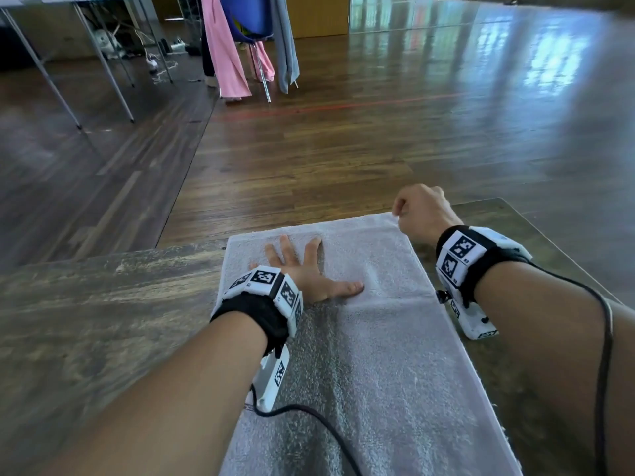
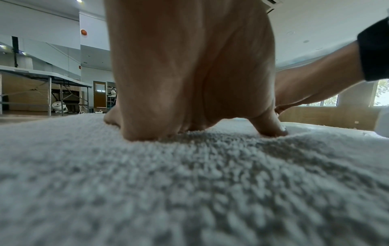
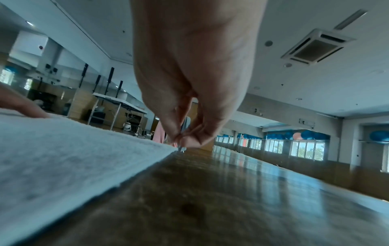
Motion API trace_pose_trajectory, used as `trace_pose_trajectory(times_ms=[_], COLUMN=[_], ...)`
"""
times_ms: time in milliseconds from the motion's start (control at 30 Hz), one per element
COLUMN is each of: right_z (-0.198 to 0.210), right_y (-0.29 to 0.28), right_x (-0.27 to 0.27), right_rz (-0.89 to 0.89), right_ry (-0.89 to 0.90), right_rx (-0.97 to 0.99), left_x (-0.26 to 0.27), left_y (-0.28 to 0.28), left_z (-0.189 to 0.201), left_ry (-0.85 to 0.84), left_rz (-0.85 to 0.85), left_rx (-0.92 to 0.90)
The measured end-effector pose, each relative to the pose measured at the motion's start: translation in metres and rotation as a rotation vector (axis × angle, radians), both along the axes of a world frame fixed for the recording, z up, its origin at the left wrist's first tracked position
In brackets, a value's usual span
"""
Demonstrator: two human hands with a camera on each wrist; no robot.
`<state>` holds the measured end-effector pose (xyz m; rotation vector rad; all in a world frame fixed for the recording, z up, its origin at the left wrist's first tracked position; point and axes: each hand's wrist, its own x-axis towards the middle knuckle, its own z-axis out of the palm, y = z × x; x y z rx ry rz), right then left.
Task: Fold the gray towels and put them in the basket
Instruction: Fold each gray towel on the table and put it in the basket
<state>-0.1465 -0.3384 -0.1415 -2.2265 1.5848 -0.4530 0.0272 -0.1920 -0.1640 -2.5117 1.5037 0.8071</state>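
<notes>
A gray towel (image 1: 378, 338) lies spread lengthwise on the wooden table (image 1: 103, 304); its far part looks doubled over. My left hand (image 1: 299, 262) presses flat on that far part with its fingers spread; in the left wrist view its palm (image 2: 189, 74) bears down on the gray towel's pile (image 2: 189, 183). My right hand (image 1: 409, 211) is at the towel's far right corner, thumb and fingers curled and pinching it. The right wrist view shows the right hand's fingertips (image 3: 183, 139) closed together at the gray towel's (image 3: 63, 158) corner. No basket is in view.
The table's far edge runs just beyond the towel, with polished wooden floor (image 1: 378, 132) past it. A blue chair (image 1: 247, 15) draped with pink cloth (image 1: 223, 53) and grey cloth (image 1: 285, 39) stands far back. Folding tables (image 1: 51, 46) stand at the back left. Cables trail from both wristbands.
</notes>
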Motion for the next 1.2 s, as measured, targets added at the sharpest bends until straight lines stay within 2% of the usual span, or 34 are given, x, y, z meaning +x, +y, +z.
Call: trace_pose_trajectory(times_ms=[67, 300, 367, 467, 533, 600, 667, 767, 967, 1067, 1200], right_z=[-0.002, 0.005, 0.01, 0.019, 0.021, 0.022, 0.022, 0.019, 0.003, -0.001, -0.003], right_y=[0.0, 0.018, 0.034, 0.075, 0.107, 0.141, 0.175, 0.224, 0.296, 0.321, 0.34], right_x=[-0.005, -0.026, -0.039, -0.064, -0.082, -0.099, -0.111, -0.129, -0.15, -0.154, -0.153], right_rz=[0.065, 0.01, 0.065, 0.094, 0.088, 0.074, 0.062, 0.011, -0.149, -0.207, -0.181], right_ry=[0.036, 0.18, 0.183, 0.163, 0.158, 0.138, 0.128, 0.131, 0.22, 0.196, 0.092], right_rx=[0.059, 0.076, 0.097, 0.153, 0.192, 0.222, 0.232, 0.23, 0.253, 0.255, 0.355], left_x=[0.0, 0.0, 0.0, 0.004, 0.006, 0.004, 0.0, -0.01, -0.036, -0.045, -0.051], left_y=[-0.001, 0.001, 0.007, 0.032, 0.057, 0.087, 0.12, 0.164, 0.234, 0.262, 0.29], left_z=[-0.001, 0.002, 0.008, 0.023, 0.031, 0.036, 0.038, 0.039, 0.031, 0.027, 0.034], left_ry=[0.016, 0.05, 0.119, 0.285, 0.259, 0.173, 0.095, -0.002, 0.068, 0.13, 0.089], left_rz=[0.003, 0.019, 0.026, 0.117, 0.144, 0.115, 0.117, 0.19, 0.362, 0.41, 0.409], left_rx=[-0.007, -0.044, -0.149, -0.462, -0.577, -0.543, -0.4, -0.305, -0.165, -0.16, -0.175])
